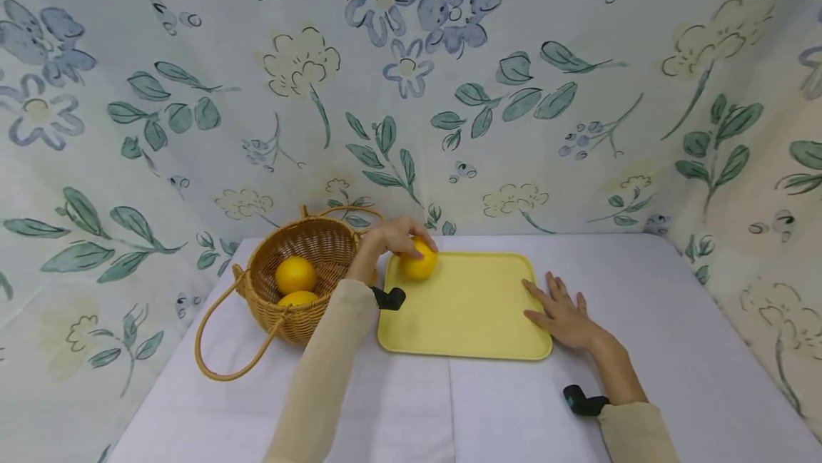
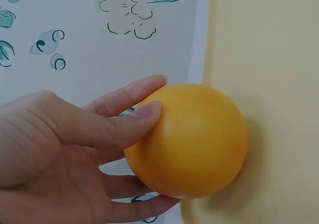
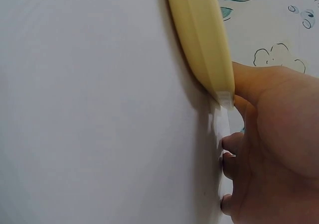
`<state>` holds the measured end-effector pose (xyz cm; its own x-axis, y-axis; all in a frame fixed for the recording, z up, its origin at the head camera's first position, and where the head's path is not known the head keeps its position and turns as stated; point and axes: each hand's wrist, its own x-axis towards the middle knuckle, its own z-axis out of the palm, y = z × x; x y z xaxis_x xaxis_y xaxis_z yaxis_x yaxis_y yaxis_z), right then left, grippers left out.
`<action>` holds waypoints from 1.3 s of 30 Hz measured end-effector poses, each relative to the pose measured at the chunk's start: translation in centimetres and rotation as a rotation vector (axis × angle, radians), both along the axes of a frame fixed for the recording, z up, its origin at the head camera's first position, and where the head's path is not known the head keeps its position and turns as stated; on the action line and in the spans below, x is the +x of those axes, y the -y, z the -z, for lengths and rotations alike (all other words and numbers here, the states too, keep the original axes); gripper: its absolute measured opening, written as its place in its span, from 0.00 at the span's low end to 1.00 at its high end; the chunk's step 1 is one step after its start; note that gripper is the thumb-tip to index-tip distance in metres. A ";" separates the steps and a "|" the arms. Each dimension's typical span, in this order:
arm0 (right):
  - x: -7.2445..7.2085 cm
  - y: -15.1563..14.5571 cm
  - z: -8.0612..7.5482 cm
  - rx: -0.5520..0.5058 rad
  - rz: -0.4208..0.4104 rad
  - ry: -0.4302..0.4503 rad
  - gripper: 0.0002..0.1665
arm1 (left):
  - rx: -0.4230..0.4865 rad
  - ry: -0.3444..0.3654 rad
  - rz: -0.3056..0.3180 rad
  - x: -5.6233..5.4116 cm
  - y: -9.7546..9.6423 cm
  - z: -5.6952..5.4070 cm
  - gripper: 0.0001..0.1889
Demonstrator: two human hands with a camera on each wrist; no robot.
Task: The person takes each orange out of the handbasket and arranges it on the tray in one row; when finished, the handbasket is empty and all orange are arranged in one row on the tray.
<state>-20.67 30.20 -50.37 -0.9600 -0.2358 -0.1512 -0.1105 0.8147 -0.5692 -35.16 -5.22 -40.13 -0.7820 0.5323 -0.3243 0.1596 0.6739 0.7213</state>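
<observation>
My left hand (image 1: 390, 240) grips an orange (image 1: 419, 260) above the far left corner of a yellow tray (image 1: 475, 306). In the left wrist view the thumb and fingers curl round one side of the orange (image 2: 187, 142), and the tray's surface (image 2: 279, 84) lies beyond it. My right hand (image 1: 566, 312) rests at the tray's right edge with its fingers spread. The right wrist view shows the tray's edge (image 3: 202, 35) beside the thumb, with the other fingertips touching the white tabletop (image 3: 99, 109).
Left of the tray stands a wicker basket (image 1: 266, 306) with several oranges or similar round yellow fruit (image 1: 296, 275) inside. Its looped handle (image 1: 212, 370) leans out over the table toward the front left. A floral cloth (image 1: 411, 149) hangs behind the table.
</observation>
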 end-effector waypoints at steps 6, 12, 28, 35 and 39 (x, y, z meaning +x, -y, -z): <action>0.0 -0.1 0.1 -0.006 0.002 0.010 0.44 | 0.055 -0.006 -0.085 0.6 -0.4 0.9 0.15; 0.0 0.0 0.0 0.014 0.014 0.018 0.44 | 0.163 -0.092 -0.219 1.8 -0.7 2.4 0.19; 0.1 -0.1 0.1 -0.001 0.003 -0.012 0.43 | 0.571 -0.327 -0.478 4.6 -1.8 7.8 0.21; 0.0 -0.1 -0.1 0.009 0.003 -0.015 0.44 | 0.562 -0.283 -0.558 5.2 -1.5 8.1 0.21; 0.0 -0.1 0.0 0.013 0.006 -0.012 0.44 | 0.570 -0.327 -0.588 5.4 -1.3 8.6 0.21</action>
<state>-20.71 30.30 -50.41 -0.9632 -0.2279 -0.1422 -0.1123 0.8226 -0.5574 -29.77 -3.88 -48.73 -0.9874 0.0273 0.1558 0.1574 0.2631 0.9518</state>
